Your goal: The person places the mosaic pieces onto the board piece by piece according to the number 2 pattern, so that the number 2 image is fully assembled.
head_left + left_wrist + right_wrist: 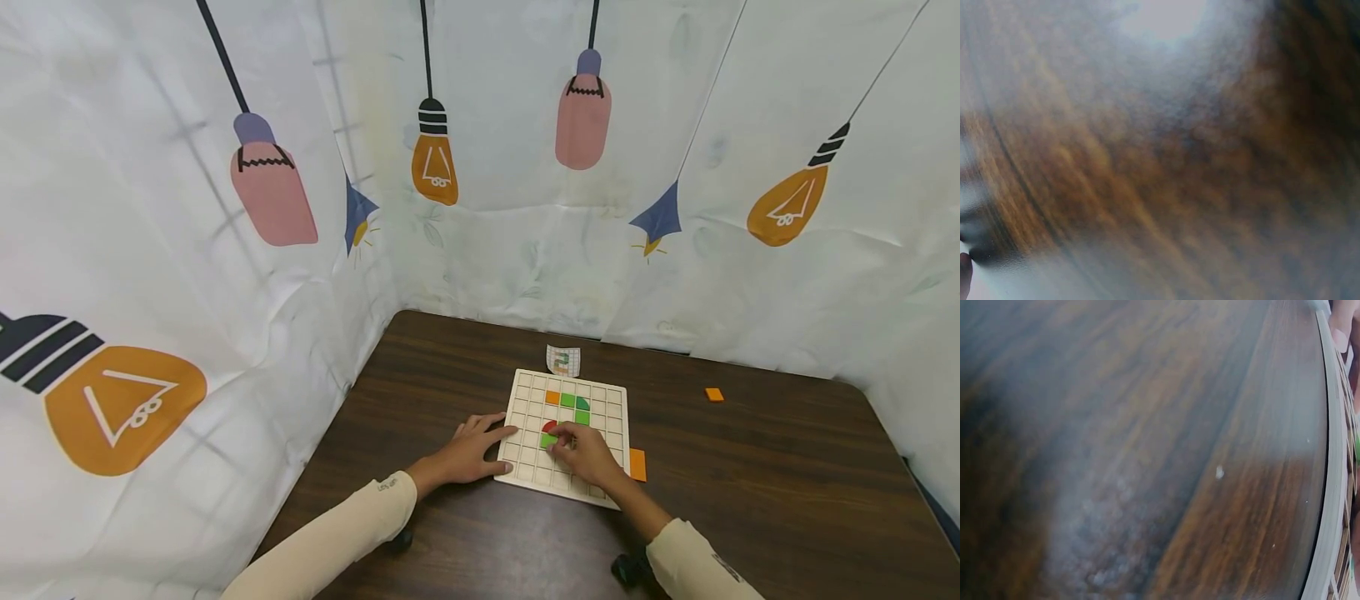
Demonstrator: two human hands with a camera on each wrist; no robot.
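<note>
A pale gridded board lies on the dark wooden table. My left hand rests against its left edge, fingers spread, with the thumb and fingertips touching the rim. Over the lower middle of the board, my right hand bends its thumb and index finger round a green tile, which is partly covered. Just above that tile sits a red rounded piece. Higher up, an orange tile, a green square and a dark green quarter-round piece form a row. Below the last lies another green square.
A small printed pattern sheet lies behind the board. An orange piece lies by the board's right edge, and another orange tile is farther right on the table. A white printed curtain surrounds the table's back and left.
</note>
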